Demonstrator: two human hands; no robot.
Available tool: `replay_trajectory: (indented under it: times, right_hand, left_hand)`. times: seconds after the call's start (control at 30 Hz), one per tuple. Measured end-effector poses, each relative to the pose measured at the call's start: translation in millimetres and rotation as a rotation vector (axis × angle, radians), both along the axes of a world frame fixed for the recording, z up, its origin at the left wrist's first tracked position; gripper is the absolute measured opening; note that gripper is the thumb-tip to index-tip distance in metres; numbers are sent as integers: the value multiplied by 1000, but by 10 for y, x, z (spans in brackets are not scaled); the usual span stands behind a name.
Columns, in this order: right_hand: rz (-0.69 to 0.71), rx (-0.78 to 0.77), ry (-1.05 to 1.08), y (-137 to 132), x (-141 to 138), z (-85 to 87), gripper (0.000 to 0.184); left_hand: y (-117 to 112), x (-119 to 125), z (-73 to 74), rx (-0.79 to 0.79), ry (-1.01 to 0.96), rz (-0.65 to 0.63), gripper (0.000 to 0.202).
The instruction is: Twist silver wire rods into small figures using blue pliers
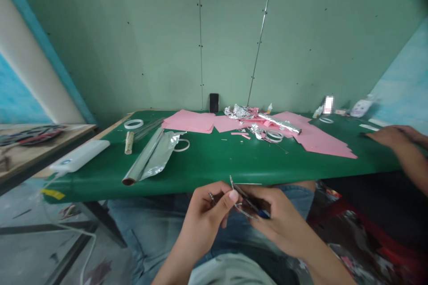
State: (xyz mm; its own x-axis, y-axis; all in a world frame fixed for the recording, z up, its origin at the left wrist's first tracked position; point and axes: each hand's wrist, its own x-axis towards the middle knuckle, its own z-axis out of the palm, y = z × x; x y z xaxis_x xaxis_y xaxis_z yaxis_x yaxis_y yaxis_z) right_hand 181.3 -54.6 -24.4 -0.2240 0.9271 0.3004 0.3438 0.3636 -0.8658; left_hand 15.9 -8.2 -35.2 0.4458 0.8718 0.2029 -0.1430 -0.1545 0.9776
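Note:
Both my hands are held together over my lap, just below the front edge of the green table (214, 164). My left hand (209, 211) pinches a small piece of silver foil wire between thumb and fingers. My right hand (270, 216) is closed around a thin dark tool with a blue end (249, 200), whose tip points up towards the table edge. I cannot tell exactly what the tool is.
On the table lie a foil roll (150, 158), pink paper sheets (314, 136), crumpled foil (239, 111), tape rings (133, 123), a white power bank (80, 155) and a dark phone (214, 102). Another person's hand (389, 136) rests at the right.

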Motion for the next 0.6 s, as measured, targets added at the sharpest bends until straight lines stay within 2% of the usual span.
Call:
replay_trajectory:
  times: [0.1, 0.2, 0.27, 0.4, 0.6]
  right_hand:
    - [-42, 34, -37, -17, 21, -20, 48]
    - [8, 35, -33, -22, 46, -6, 55]
    - [32, 27, -31, -16, 51, 20, 50]
    - [-12, 4, -45, -1, 31, 47, 36]
    - [-43, 29, -33, 0, 9, -4, 47]
  left_hand:
    - [13, -4, -10, -6, 4, -18, 44]
    - [40, -4, -38, -4, -8, -45, 43]
    - [56, -4, -55, -2, -12, -70, 43]
    - [66, -2, -79, 2, 13, -79, 41]
    - [55, -8, -60, 28, 26, -43, 43]
